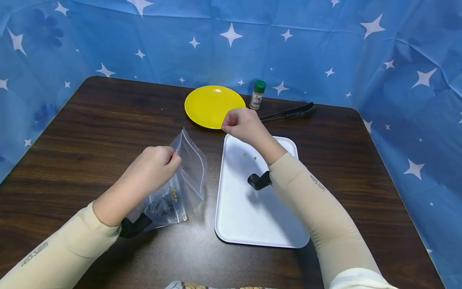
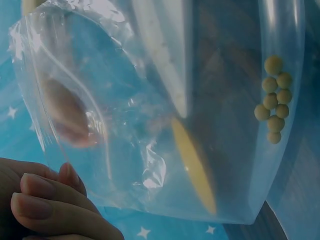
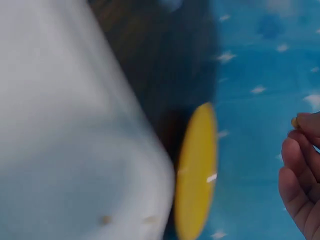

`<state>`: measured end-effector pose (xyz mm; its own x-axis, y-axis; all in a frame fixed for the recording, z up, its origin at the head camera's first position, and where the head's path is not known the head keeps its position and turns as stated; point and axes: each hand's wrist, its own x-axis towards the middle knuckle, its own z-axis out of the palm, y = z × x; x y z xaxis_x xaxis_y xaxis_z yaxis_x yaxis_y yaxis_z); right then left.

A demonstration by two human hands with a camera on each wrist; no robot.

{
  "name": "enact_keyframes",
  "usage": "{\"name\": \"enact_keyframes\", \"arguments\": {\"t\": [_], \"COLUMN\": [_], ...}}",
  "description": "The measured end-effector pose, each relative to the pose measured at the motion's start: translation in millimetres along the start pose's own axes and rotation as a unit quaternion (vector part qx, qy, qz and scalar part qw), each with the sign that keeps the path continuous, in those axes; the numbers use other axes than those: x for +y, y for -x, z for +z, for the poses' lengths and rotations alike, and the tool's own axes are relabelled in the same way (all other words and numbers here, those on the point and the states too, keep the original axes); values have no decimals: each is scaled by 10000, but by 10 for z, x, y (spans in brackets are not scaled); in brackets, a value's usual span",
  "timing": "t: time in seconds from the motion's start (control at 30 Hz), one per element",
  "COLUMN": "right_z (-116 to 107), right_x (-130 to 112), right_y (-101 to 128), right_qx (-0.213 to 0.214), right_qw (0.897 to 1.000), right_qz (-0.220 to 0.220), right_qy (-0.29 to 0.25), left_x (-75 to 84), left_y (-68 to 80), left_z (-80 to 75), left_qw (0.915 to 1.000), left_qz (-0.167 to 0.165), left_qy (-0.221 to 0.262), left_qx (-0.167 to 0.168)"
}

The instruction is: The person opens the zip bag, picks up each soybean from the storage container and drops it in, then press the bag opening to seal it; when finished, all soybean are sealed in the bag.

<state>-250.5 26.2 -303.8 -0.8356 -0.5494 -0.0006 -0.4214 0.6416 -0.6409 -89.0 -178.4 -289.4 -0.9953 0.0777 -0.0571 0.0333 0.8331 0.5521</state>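
Observation:
My left hand grips a clear zip-lock bag by its upper edge, holding it up at the left of the white tray. Several round, pale yellow soybeans lie along the bottom of the bag. Above the tray's far left corner is my right hand, pinching one soybean between thumb and fingertip. Two more soybeans lie on the tray, below the right wrist. In the left wrist view, the right hand shows blurred through the plastic.
Behind the tray sits a yellow plate, close to the right hand. A green-capped shaker bottle and black tongs are to its right on the dark wooden table. A blue star-patterned curtain surrounds the table's back and sides.

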Motion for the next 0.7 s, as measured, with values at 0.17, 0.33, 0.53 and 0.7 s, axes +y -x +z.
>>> {"name": "enact_keyframes", "arguments": {"t": [0.17, 0.33, 0.53, 0.7], "right_z": [-137, -95, 51, 176], "right_x": [-327, -581, -716, -733], "right_y": [198, 369, 467, 503], "right_qx": [351, 320, -110, -477], "right_qw": [9947, 9812, 9776, 9783], "right_qz": [-924, -1875, -2089, -2015], "right_qy": [-300, -332, -222, -26], "left_x": [12, 32, 52, 69], "left_y": [-8, -26, -39, -49], "left_z": [7, 10, 13, 22], "left_qw": [10000, 10000, 10000, 9999], "left_qz": [-8, -16, 13, 51], "left_qy": [-10, -50, -63, -113], "left_qx": [17, 28, 33, 81]}}
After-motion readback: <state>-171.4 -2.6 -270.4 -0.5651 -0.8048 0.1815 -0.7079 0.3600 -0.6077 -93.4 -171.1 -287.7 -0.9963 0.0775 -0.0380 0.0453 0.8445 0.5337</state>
